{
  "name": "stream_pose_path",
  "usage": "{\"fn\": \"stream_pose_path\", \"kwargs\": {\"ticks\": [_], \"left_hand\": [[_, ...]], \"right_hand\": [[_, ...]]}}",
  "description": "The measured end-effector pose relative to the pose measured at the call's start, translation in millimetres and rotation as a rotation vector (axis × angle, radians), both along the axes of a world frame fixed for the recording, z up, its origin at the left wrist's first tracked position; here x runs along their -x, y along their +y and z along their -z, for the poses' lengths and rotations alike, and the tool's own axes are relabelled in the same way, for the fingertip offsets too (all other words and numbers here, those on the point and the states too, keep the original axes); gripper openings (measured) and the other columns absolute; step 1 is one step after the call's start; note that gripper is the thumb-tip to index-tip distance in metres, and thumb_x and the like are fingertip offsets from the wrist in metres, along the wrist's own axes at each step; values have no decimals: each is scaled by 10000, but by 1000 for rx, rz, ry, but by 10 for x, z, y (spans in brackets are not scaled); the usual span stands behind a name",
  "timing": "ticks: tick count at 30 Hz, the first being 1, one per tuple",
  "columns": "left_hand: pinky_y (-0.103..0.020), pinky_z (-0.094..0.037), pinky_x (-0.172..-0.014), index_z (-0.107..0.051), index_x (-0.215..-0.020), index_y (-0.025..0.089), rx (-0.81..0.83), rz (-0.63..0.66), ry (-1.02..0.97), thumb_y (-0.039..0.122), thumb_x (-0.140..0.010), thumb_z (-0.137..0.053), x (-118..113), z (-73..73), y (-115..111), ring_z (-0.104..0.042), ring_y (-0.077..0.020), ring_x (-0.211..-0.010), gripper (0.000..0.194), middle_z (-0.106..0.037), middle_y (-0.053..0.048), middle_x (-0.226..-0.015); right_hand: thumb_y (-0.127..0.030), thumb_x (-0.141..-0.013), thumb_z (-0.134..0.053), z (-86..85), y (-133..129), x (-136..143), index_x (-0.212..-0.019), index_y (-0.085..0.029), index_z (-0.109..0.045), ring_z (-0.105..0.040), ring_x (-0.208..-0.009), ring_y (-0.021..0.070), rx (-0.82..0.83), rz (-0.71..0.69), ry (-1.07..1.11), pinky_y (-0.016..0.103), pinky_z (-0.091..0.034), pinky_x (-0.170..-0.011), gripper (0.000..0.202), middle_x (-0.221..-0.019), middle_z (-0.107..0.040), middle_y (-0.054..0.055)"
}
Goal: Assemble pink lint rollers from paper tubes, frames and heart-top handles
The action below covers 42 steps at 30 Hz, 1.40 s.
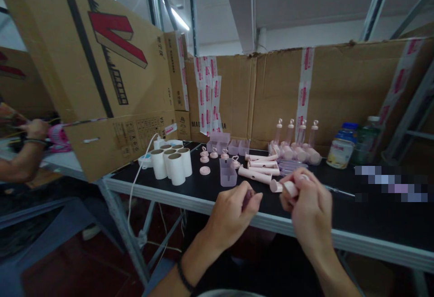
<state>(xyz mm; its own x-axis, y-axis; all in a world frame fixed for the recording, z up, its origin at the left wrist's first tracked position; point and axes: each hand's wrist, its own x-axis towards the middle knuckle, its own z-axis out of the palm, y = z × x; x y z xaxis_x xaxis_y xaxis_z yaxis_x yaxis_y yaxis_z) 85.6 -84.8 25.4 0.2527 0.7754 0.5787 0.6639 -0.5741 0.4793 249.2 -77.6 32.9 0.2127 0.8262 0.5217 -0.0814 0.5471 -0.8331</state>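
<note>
My right hand (310, 202) is closed around a pale pink cylindrical part (290, 189), held over the front of the black table. To its left, my left hand (232, 213) is curled with thumb and fingers together; what it holds, if anything, is hidden. Just beyond the hands lie several pink tubes (259, 176) and a translucent purple box (228, 173). Small pink ring-topped caps (224, 154) and a flat pink disc (205, 170) rest left of the tubes. Pink assemblies with upright ringed stems (290, 145) stand at the back.
White cardboard-like rolls (176, 169) stand at the left beside a white cable. A blue-capped container (341, 148) and a green bottle (366, 141) are at the back right. Cardboard walls (274, 89) border the table. Another person's arm (20, 157) shows far left.
</note>
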Motion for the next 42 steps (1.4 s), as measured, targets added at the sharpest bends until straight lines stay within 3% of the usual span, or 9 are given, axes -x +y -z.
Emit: {"fn": "stream_pose_path", "kwargs": {"ticks": [4,8,14,19,24,27,32,37,42], "left_hand": [[-288,-439,-768,-539,-957,213,19,10,-2,421,-1041,-433,266,-166,29,-618,-171,-808,248,-615,1,-858],[-326,-454,-879,-485,-1205,232,51,-90,38,397,-1031,-474,561,-279,108,-643,-204,-979,239,-652,-40,-1078],[-385,-447,-922,-554,-1067,226,-10,-201,313,312,-1001,-543,871,-222,348,-621,-247,-1021,109,-658,-51,-1050],[-418,-438,-932,-673,-969,216,-80,-286,512,263,-933,-632,894,-197,429,-583,-287,-1057,72,-644,-83,-1051],[-352,-476,-865,-676,-997,219,81,-293,515,243,-938,-592,898,-165,455,-653,-261,-985,106,-655,-79,-1019],[-342,-478,-807,-664,-1097,235,186,-317,529,231,-936,-562,922,-89,521,-685,-265,-929,190,-691,-72,-979],[-351,-489,-850,-568,-1281,204,127,-299,395,269,-893,-595,970,4,649,-684,-275,-970,395,-697,-90,-1038],[-325,-470,-766,-619,-993,219,136,-245,356,396,-919,-543,997,-90,643,-674,-242,-817,206,-693,-44,-863],[-295,-437,-687,-647,-799,226,270,-94,396,490,-959,-486,885,-153,578,-650,-201,-723,348,-695,-15,-764]], "right_hand": [[-410,-995,-467,-65,118,-243,-837,-209,-555,-427,-491,123,-6,12,-210,231,-295,-458,270,-588,-486,-42],[-411,-1007,-500,110,391,-214,-980,-223,-499,-615,-665,189,5,-45,-572,274,-405,-607,190,-744,-645,3],[-264,-992,-572,388,669,12,-866,-222,-555,-640,-901,259,-85,18,-941,337,-430,-770,133,-893,-670,58],[-164,-944,-644,494,779,92,-897,-199,-665,-625,-983,251,-111,63,-971,342,-473,-858,63,-1006,-636,82],[-98,-933,-614,550,872,132,-1025,-172,-694,-645,-992,263,-88,74,-988,370,-514,-889,143,-1045,-644,103],[-77,-938,-570,561,884,151,-1194,-164,-657,-650,-1049,273,-109,77,-930,393,-534,-922,285,-1189,-625,137],[-94,-956,-528,425,807,19,-1297,-189,-604,-653,-1118,263,-211,108,-803,393,-535,-971,362,-1315,-602,139],[-161,-968,-538,103,872,-621,-1110,-207,-680,-686,-1005,234,-254,286,-770,360,-536,-904,206,-1116,-707,89],[-248,-952,-592,-264,1415,-1354,-1029,-191,-726,-706,-867,213,-91,474,-962,292,-515,-757,164,-973,-762,84]]}}
